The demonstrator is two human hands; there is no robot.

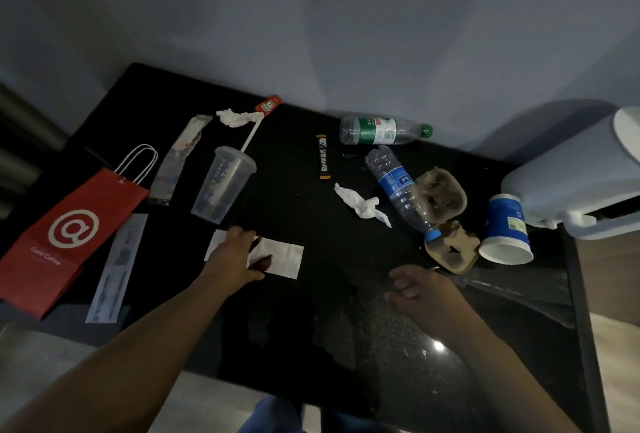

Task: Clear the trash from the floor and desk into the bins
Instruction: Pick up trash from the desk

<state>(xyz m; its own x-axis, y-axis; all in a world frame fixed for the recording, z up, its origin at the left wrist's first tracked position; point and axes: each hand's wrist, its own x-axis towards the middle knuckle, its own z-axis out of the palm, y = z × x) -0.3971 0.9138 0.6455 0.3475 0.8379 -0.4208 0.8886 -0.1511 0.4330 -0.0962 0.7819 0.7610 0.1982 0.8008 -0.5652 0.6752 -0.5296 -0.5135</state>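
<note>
Trash litters the black desk (pixel 381 346) against a grey wall; near edge bare. Left hand (pixel 235 256) fingers pinching white paper slip (pixel 282 257); right hand (pixel 420 290) fingers loosely curled, holding nothing.

Both forearms are bare right up to the bottom of the view, with no sleeve or cuff on either. The left hand (pixel 232 256) and right hand (pixel 417 290) carry no glove, ring or watch. Low down between the arms shows blue trouser cloth (pixel 273 415).
</note>
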